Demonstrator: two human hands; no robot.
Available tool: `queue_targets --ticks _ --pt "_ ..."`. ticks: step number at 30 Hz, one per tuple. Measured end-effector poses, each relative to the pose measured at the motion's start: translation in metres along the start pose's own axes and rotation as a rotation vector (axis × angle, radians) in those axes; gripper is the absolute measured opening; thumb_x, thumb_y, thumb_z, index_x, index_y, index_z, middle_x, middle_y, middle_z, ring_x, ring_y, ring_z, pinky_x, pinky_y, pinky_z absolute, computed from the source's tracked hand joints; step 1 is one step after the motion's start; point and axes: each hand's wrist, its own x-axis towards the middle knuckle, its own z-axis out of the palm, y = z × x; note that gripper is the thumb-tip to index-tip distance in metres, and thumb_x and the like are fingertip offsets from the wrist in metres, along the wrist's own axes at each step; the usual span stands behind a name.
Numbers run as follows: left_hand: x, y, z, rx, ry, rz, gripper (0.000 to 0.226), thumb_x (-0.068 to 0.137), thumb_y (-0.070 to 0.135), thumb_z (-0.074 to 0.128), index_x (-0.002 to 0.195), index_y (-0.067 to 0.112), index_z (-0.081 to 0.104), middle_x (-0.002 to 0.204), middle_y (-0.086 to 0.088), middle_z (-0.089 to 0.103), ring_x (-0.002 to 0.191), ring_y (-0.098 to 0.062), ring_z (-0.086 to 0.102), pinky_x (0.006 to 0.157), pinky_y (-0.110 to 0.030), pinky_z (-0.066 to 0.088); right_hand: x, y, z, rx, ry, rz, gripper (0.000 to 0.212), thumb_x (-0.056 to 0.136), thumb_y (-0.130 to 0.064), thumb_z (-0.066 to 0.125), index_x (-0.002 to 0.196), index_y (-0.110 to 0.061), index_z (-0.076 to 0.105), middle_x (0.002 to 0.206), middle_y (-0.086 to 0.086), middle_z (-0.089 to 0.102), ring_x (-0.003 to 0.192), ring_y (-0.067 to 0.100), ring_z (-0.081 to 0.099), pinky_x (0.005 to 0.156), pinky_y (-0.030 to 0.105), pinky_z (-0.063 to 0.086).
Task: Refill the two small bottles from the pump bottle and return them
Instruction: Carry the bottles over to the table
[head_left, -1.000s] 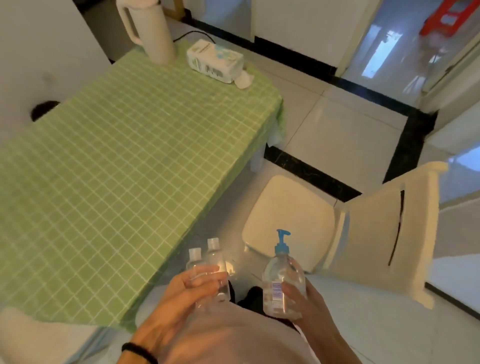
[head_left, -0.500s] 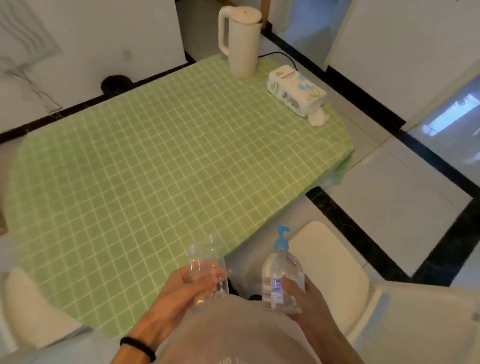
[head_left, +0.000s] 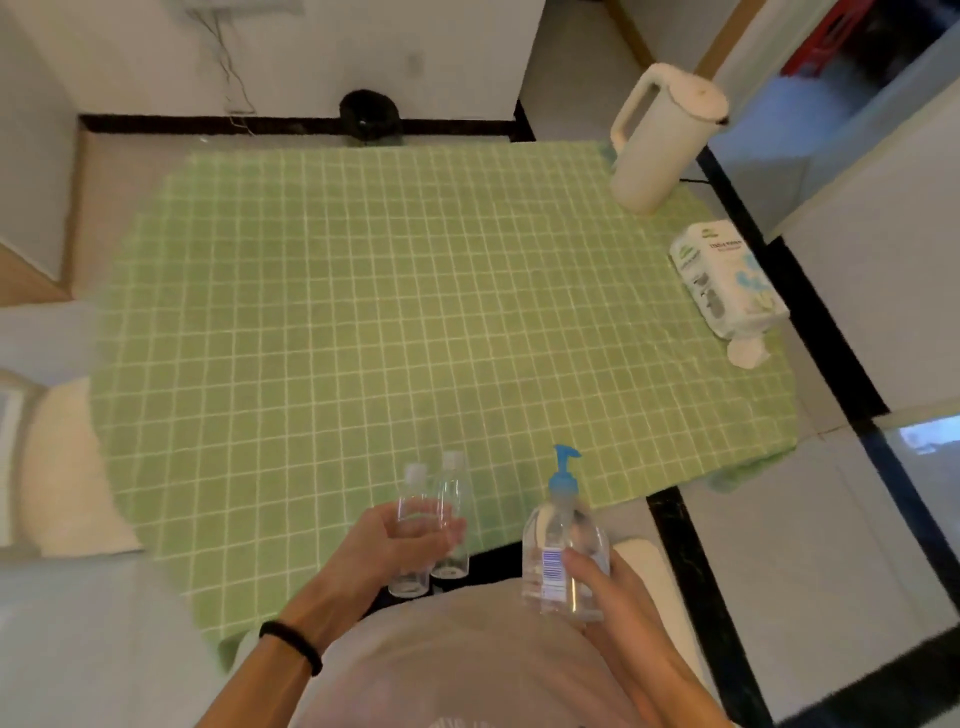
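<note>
Two small bottles (head_left: 451, 499), clear, capped and seemingly empty, stand upright side by side at lower centre of the frame, the left hand's (head_left: 374, 551) fingers curled round both. Just to their right, the right hand (head_left: 623, 603) grips the blue-topped pump bottle (head_left: 556, 530). A second ago all three hung over floor and chair; now they hover above the near edge of the green checked tabletop (head_left: 363, 312), so setting down and refilling look next

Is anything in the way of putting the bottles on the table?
Nothing visible. The left hand holds two small clear bottles, the right hand the blue-topped pump bottle, by the green checked tablecloth; white kettle and tissue pack sit far right.
</note>
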Motion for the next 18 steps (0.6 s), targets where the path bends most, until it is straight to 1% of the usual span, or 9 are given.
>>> queue_targets --ticks 1,3,5,7,8,11,13,16,18 --pt "0.001 0.0 0.0 -0.01 0.009 0.007 0.026 0.086 0.029 0.09 0.109 0.028 0.079 0.117 -0.005 0.082 0.101 -0.027 0.081 0.06 -0.015 0.056 0.005 -0.005 0.0 -0.017 -0.017 0.0 0.068 0.069 -0.052 0.083 0.134 -0.042 0.066 0.123 0.005 0.078 0.115 0.027 0.074 0.094 0.048 0.06" --pt "0.005 -0.002 0.001 -0.041 0.034 0.017 0.027 0.084 0.026 0.09 0.11 0.028 0.079 0.117 -0.002 0.083 0.103 -0.019 0.081 0.069 -0.016 0.059 0.018 -0.014 -0.002 -0.019 -0.04 0.016 0.07 0.069 -0.05 0.085 0.134 -0.038 0.066 0.122 0.007 0.078 0.111 0.028 0.076 0.085 0.042 0.063" --pt "0.011 -0.002 0.006 -0.069 0.068 0.021 0.032 0.085 0.025 0.091 0.114 0.023 0.078 0.117 -0.001 0.083 0.106 -0.016 0.08 0.074 -0.015 0.059 0.032 -0.022 -0.009 -0.044 -0.064 0.02 0.07 0.068 -0.049 0.087 0.134 -0.037 0.067 0.121 0.007 0.078 0.11 0.028 0.077 0.078 0.035 0.064" --pt "0.021 -0.001 0.011 -0.106 0.102 0.021 0.036 0.085 0.02 0.089 0.118 0.017 0.075 0.117 -0.002 0.083 0.109 -0.015 0.079 0.076 -0.014 0.059 0.047 -0.03 -0.014 -0.084 -0.082 0.023 0.068 0.066 -0.051 0.087 0.131 -0.038 0.069 0.12 0.006 0.079 0.109 0.026 0.077 0.076 0.032 0.064" --pt "0.028 0.0 0.014 -0.134 0.117 0.022 0.037 0.085 0.018 0.089 0.119 0.015 0.074 0.117 -0.003 0.083 0.111 -0.015 0.078 0.078 -0.014 0.059 0.055 -0.034 -0.018 -0.095 -0.096 0.028 0.068 0.066 -0.052 0.088 0.129 -0.038 0.069 0.12 0.006 0.079 0.109 0.025 0.077 0.078 0.035 0.064" --pt "0.052 0.009 0.03 -0.161 0.147 0.017 0.039 0.085 0.014 0.087 0.122 0.013 0.073 0.118 -0.004 0.082 0.113 -0.015 0.078 0.081 -0.015 0.059 0.083 -0.054 -0.033 -0.158 -0.116 0.045 0.076 0.059 -0.06 0.091 0.127 -0.035 0.07 0.117 0.004 0.08 0.108 0.025 0.077 0.093 0.051 0.061" --pt "0.102 0.02 0.068 -0.163 0.166 0.019 0.041 0.084 0.013 0.088 0.123 0.012 0.073 0.119 -0.005 0.082 0.114 -0.016 0.077 0.082 -0.015 0.06 0.126 -0.079 -0.082 -0.17 -0.152 0.024 0.085 0.05 -0.07 0.092 0.126 -0.038 0.071 0.118 0.002 0.079 0.109 0.025 0.077 0.099 0.057 0.057" --pt "0.123 0.024 0.083 -0.228 0.173 0.038 0.052 0.074 0.014 0.091 0.122 0.007 0.072 0.117 -0.01 0.082 0.113 -0.019 0.078 0.083 -0.017 0.061 0.145 -0.085 -0.096 -0.221 -0.155 0.031 0.097 0.046 -0.072 0.093 0.131 -0.034 0.068 0.12 0.003 0.079 0.112 0.028 0.075 0.103 0.059 0.055" --pt "0.132 0.021 0.086 -0.256 0.198 0.027 0.052 0.073 0.008 0.089 0.122 0.004 0.072 0.116 -0.012 0.082 0.112 -0.022 0.078 0.084 -0.02 0.062 0.144 -0.088 -0.096 -0.179 -0.161 0.043 0.091 0.05 -0.062 0.095 0.13 -0.031 0.068 0.119 0.006 0.079 0.11 0.031 0.076 0.1 0.058 0.057"
